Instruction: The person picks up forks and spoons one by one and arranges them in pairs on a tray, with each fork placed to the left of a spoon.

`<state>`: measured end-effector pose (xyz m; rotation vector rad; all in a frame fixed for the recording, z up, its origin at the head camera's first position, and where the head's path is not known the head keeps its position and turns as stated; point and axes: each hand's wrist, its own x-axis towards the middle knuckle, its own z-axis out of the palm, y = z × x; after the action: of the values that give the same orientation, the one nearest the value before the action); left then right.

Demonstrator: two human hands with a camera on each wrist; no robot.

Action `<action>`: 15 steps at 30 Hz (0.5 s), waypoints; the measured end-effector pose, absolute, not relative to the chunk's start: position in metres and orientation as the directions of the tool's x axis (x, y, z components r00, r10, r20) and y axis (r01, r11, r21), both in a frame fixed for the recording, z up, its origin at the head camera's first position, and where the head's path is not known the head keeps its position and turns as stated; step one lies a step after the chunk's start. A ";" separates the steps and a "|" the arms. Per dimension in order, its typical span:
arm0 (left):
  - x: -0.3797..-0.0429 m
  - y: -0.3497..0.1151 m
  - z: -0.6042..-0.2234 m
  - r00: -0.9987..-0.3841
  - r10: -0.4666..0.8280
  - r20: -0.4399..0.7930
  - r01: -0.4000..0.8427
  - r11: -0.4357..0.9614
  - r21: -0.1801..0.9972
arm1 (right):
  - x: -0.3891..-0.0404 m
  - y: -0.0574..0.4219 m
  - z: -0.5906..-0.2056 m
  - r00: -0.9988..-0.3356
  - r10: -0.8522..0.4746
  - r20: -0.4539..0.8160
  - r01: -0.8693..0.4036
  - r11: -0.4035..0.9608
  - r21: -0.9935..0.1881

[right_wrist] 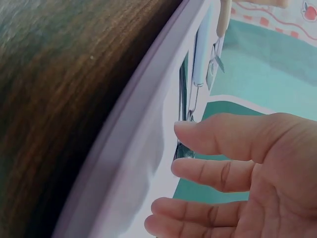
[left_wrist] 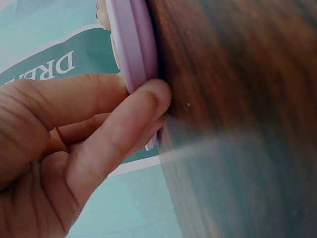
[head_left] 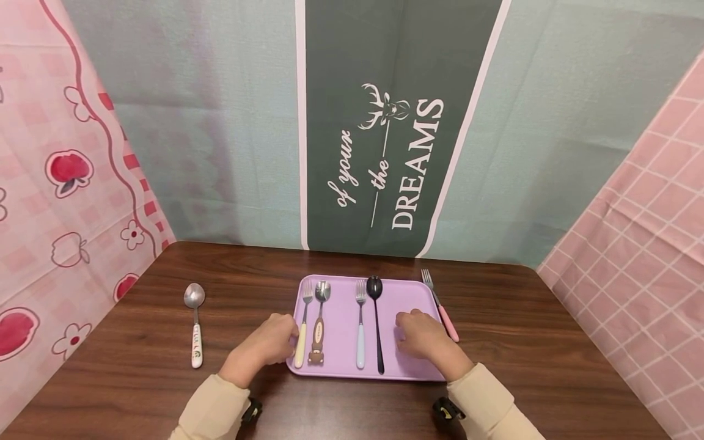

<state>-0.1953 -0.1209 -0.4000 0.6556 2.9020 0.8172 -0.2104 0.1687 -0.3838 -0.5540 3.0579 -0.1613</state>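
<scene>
A purple tray [head_left: 340, 318] lies on the wooden table with cutlery set lengthwise on it. My left hand [head_left: 272, 339] pinches its left rim near the front corner; in the left wrist view the thumb and fingers grip the tray edge [left_wrist: 133, 39]. Closest to that hand are a yellow-handled fork [head_left: 300, 345] and a spoon with a brown bear handle [head_left: 318, 333]. Mid-tray lie a blue-handled fork [head_left: 360, 345] and a long black spoon [head_left: 378, 333]. Over the tray's right part, my right hand [head_left: 422, 335] holds nothing, its fingers loosely bent and apart in the right wrist view.
A pink-handled fork [head_left: 448, 322] lies just beyond the tray's right edge, partly beside my right hand. Farther left on the table [head_left: 247, 275] is a spoon with a white patterned handle [head_left: 197, 345]. Printed cloths [head_left: 231, 122] hang behind and at both sides.
</scene>
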 end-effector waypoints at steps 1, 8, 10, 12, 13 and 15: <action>-0.195 -0.121 -0.400 -0.909 0.413 0.057 0.381 0.770 0.511 | -0.211 0.169 -0.384 -0.936 -0.353 -0.014 -0.349 0.930 -0.113; -0.195 -0.121 -0.400 -0.911 0.409 0.053 0.376 0.771 0.514 | -0.211 0.173 -0.383 -0.941 -0.338 -0.036 -0.328 0.931 -0.158; -0.195 -0.121 -0.399 -0.912 0.407 0.052 0.373 0.770 0.518 | -0.211 0.176 -0.383 -0.945 -0.324 -0.041 -0.314 0.935 -0.164; -0.195 -0.120 -0.399 -0.913 0.405 0.051 0.370 0.768 0.522 | -0.211 0.180 -0.382 -0.949 -0.313 -0.043 -0.303 0.940 -0.159; -0.195 -0.120 -0.399 -0.914 0.403 0.051 0.368 0.768 0.524 | -0.211 0.182 -0.382 -0.950 -0.310 -0.041 -0.300 0.941 -0.159; -0.194 -0.120 -0.399 -0.915 0.401 0.049 0.365 0.768 0.526 | -0.211 0.186 -0.380 -0.951 -0.307 -0.037 -0.297 0.941 -0.162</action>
<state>-0.1945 -0.1202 -0.3991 0.6269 2.8912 0.8396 -0.2113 0.1857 -0.3804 -0.4723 3.0341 -0.2381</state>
